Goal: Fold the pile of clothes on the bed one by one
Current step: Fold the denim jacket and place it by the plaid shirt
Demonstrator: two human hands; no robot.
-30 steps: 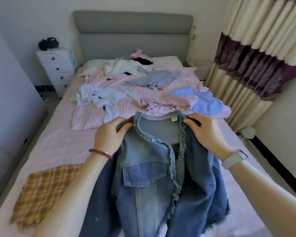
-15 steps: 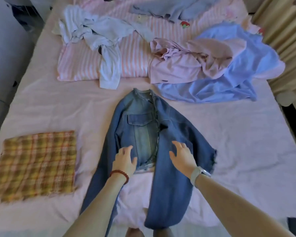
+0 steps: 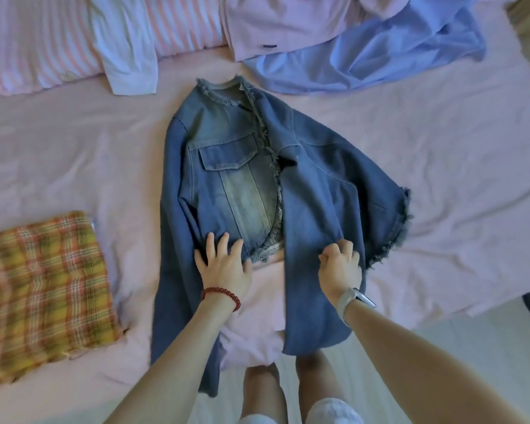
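Note:
A blue denim jacket (image 3: 233,166) with frayed edges lies front-up on the pink bed sheet (image 3: 441,154), collar away from me, its two sleeves hanging toward the near bed edge. My left hand (image 3: 224,261), with a red bead bracelet, rests flat with spread fingers on the jacket's lower left hem. My right hand (image 3: 338,264), with a white wristband, has its fingers curled into the denim of the right front panel. More unfolded clothes lie beyond: a light blue garment (image 3: 380,53), a pale pink one (image 3: 276,22) and a white one (image 3: 126,53).
A folded yellow and orange plaid cloth (image 3: 40,289) sits on the sheet at the left. A pink striped blanket (image 3: 37,41) lies at the far left. The bed's near edge is at my legs, with pale floor (image 3: 441,347) to the right.
The jacket went from held up by its shoulders to lying flat on the bed. My hands moved down to its hem, and my right hand has closed on the fabric.

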